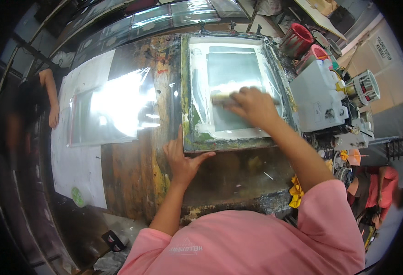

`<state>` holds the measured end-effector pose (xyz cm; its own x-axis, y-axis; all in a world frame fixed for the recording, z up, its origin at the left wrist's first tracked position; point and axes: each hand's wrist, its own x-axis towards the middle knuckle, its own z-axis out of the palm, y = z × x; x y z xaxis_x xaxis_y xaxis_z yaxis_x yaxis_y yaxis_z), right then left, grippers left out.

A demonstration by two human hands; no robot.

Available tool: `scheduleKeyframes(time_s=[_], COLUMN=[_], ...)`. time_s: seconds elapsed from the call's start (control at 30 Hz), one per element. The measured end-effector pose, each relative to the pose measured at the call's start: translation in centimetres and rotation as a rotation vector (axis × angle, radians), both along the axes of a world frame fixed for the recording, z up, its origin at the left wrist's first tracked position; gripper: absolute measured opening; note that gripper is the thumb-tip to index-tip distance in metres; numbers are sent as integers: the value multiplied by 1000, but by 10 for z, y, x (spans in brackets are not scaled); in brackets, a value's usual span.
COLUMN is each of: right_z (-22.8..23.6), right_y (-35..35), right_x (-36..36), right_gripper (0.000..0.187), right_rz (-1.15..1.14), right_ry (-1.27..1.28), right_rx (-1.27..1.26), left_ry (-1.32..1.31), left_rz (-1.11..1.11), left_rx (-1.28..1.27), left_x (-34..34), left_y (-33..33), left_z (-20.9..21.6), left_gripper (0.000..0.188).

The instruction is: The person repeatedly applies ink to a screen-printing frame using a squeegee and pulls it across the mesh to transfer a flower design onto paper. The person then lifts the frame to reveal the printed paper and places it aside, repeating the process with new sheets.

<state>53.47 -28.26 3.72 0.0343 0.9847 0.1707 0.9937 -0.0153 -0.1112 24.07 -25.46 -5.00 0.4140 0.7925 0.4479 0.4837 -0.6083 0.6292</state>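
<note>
A screen printing frame [197, 145] lies on the worktable before me, its mesh [231, 68] pale with a grey-green rectangle in the middle. My right hand [253, 105] is closed around a squeegee [220, 98], which rests across the mesh about midway along it. Part of the squeegee is hidden under the fingers. At the frame's near left corner my left hand [182, 161] lies with thumb and fingers spread, the thumb along the near edge and a finger along the left side.
Clear glossy sheets [114, 110] lie on white paper [68, 169] to the left. A white jerrycan [318, 98], red paint cans [296, 39] and a yellow cloth [296, 192] stand or lie at the right. One person [36, 96] is at the far left, another [384, 188] at the right.
</note>
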Motion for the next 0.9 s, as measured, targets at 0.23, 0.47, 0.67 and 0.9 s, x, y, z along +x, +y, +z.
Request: scheduleKeyframes(time_s=[0.23, 0.47, 0.67, 0.9], right_z=[50, 128, 188, 236], right_y=[-74, -45, 15, 47], right_x=[-52, -47, -10, 5], right_gripper=[40, 36, 49, 63], right_rz=[-38, -33, 4, -66], right_ry=[115, -165, -177, -94], right_rx=[23, 519, 683, 565], left_ry=[-149, -822, 194, 458], left_rz=[-15, -158, -46, -78], left_rx=[-248, -501, -91, -66], left_x=[6, 46, 28, 25], left_y=[-2, 11, 16, 5], left_z=[9, 108, 98, 54], left_gripper=[116, 107, 110, 93])
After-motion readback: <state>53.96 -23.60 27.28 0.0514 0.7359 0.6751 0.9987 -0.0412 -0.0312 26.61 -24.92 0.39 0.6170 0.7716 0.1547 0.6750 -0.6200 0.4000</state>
